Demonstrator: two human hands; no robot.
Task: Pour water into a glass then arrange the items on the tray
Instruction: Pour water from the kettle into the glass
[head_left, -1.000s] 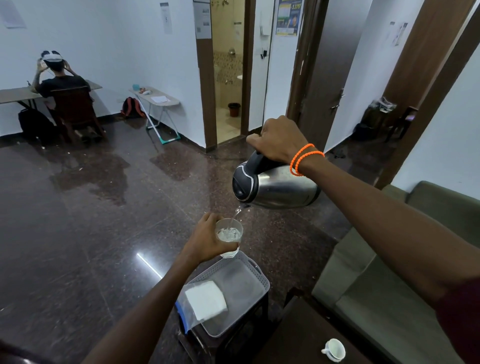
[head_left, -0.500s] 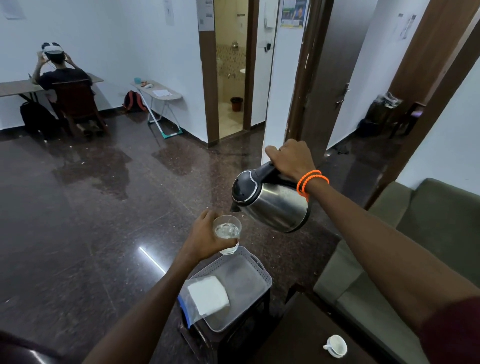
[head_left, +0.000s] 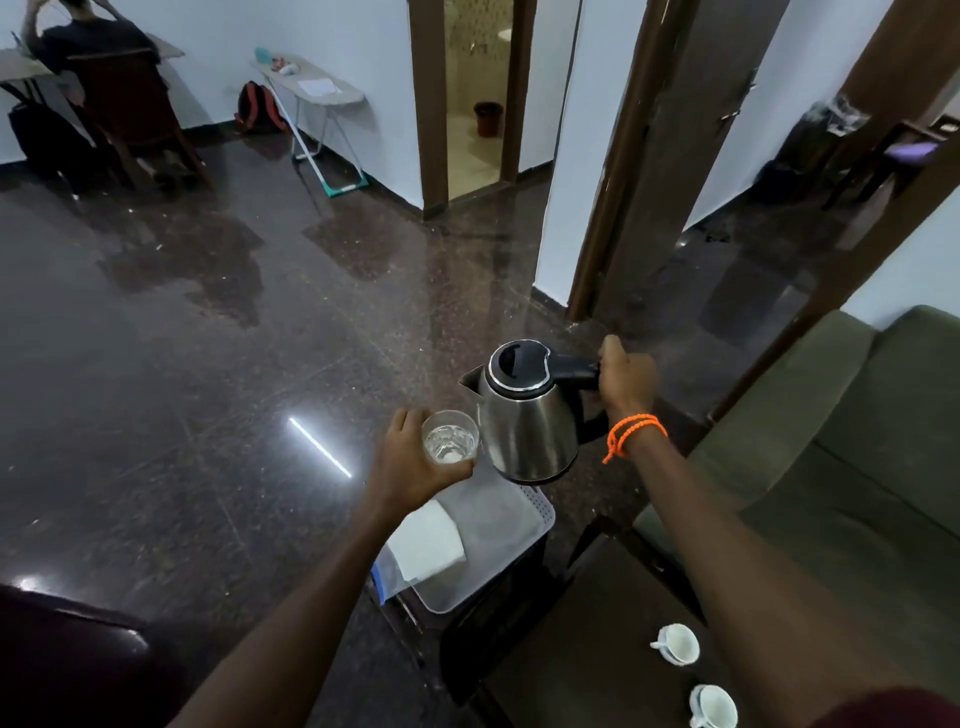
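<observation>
My left hand (head_left: 410, 462) grips a clear glass (head_left: 450, 436) with water in it, held above the far left corner of a pale plastic tray (head_left: 498, 540). My right hand (head_left: 626, 382) holds the black handle of a steel kettle (head_left: 527, 415), which stands upright in the air just right of the glass, above the tray's far edge. The spout points left toward the glass and no water runs from it. A folded white napkin (head_left: 428, 543) lies at the tray's left end on a clear bag. The tray rests on a small dark stool.
A dark low table (head_left: 587, 670) at the lower right carries two white cups (head_left: 675, 644) (head_left: 714, 706). A green sofa (head_left: 841, 457) fills the right side. Polished dark floor spreads to the left. A person sits at a desk (head_left: 93, 47) far back left.
The kettle has swung from a tipped pouring position back to upright and come down beside the glass. The stream of water has stopped. The glass has sunk slightly toward the tray.
</observation>
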